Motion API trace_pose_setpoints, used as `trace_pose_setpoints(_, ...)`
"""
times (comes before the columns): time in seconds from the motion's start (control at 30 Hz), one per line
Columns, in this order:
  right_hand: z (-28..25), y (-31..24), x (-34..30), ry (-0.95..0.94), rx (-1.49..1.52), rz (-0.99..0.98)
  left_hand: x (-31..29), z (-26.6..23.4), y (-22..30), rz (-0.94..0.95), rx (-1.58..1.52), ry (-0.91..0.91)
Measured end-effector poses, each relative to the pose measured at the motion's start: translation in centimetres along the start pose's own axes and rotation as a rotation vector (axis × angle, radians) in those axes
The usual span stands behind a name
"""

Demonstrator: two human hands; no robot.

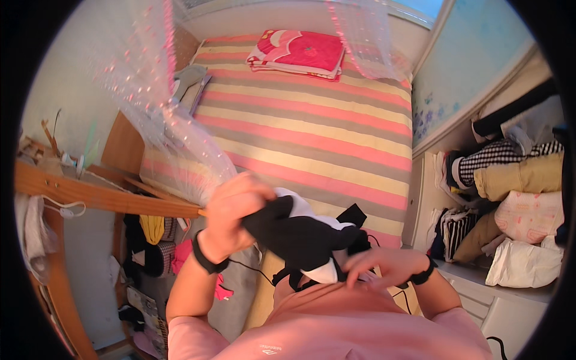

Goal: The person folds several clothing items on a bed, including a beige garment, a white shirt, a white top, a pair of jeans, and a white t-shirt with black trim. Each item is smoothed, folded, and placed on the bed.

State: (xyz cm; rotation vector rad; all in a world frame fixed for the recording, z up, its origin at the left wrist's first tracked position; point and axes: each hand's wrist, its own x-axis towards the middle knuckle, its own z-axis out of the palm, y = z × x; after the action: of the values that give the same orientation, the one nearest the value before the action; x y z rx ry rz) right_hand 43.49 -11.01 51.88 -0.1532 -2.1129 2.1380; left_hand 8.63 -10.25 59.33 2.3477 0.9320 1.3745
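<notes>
A black and white cloth garment (294, 237) hangs bunched in front of my body; its exact kind is hidden by the folds. My left hand (237, 207) is closed on its upper left end, raised and slightly blurred. By the garment's lower right side is my right hand (384, 267), close against my pink shirt (360, 324). Motion smears its fingers, so their grip on the cloth cannot be made out. Each wrist wears a black band.
Ahead lies a bed (306, 126) with striped cover and a folded pink blanket (300, 53). A sheer curtain (174, 114) drapes beside a wooden frame (108, 192) on the left. Shelves of folded clothes (516, 177) stand right; more clothes (153, 240) sit low on the left.
</notes>
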Motion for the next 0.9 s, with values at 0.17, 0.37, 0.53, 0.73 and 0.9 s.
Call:
trace_pose_setpoints(0.17,-2.9,7.6,0.5,0.834,-0.383,-0.037,4.4,-1.6,4.2,0.015,-0.042,0.188)
trace_pose_setpoints(0.37,-2.8,13.8,8.3,0.717,-0.164,-0.057,5.7,-4.4,6.0,-0.123,0.204,0.22)
trace_pose_setpoints(0.53,-8.1,16.7,6.8,0.768,0.085,0.011,2.5,-6.7,4.1,-0.347,0.67,0.107)
trace_pose_setpoints(0.73,-16.6,9.5,-5.2,1.139,-0.423,0.224,-3.2,-9.0,-2.5,-0.637,0.082,-0.242)
trace_pose_setpoints(0.9,-15.9,-3.9,-6.4,0.559,-0.164,0.502,-6.5,-8.1,-7.6,-0.806,-0.494,-0.266)
